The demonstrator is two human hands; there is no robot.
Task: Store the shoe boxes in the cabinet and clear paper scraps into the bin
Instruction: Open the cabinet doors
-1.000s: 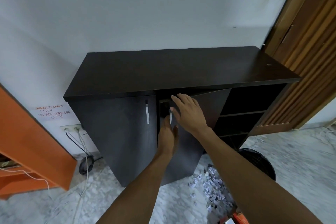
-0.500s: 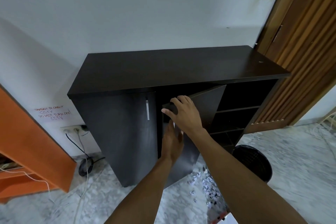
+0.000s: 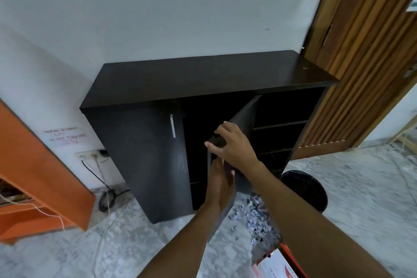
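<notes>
now the cabinet (image 3: 203, 79) door (image 3: 244, 117) stands swung wider than half a second back, more of the dark inside showing, with the right hand (image 3: 232, 146) curled over the door's top corner and the left hand (image 3: 220, 185) clasping its free edge just below. paper scraps (image 3: 257, 221) lie heaped on the floor (image 3: 158, 244) beside the bin (image 3: 304, 189), and a red-and-white shoe box (image 3: 277, 266) peeks in bottom right, outside the cabinet.

A plain indoor room — home or office; marble floor (image 3: 361, 187), slatted wooden door (image 3: 372, 52), dark cabinet (image 3: 203, 77), handwritten CCTV note (image 3: 64, 136).
</notes>
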